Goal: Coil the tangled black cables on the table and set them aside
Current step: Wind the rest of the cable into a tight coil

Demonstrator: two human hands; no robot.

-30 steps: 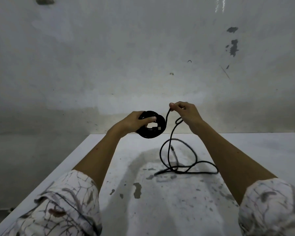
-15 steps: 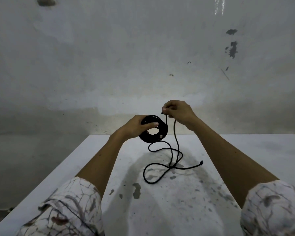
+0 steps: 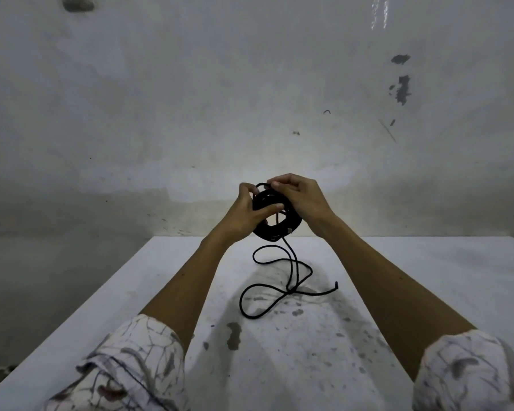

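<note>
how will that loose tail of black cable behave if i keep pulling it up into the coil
Probably floppy: the loose tail lies in soft curves on the table. It crosses itself, so it may snag.

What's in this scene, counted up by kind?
Black cable, partly wound into a round coil: 1
Bare hands gripping the coil: 2, left hand and right hand
White paint-stained table: 1
Total: 4
</note>
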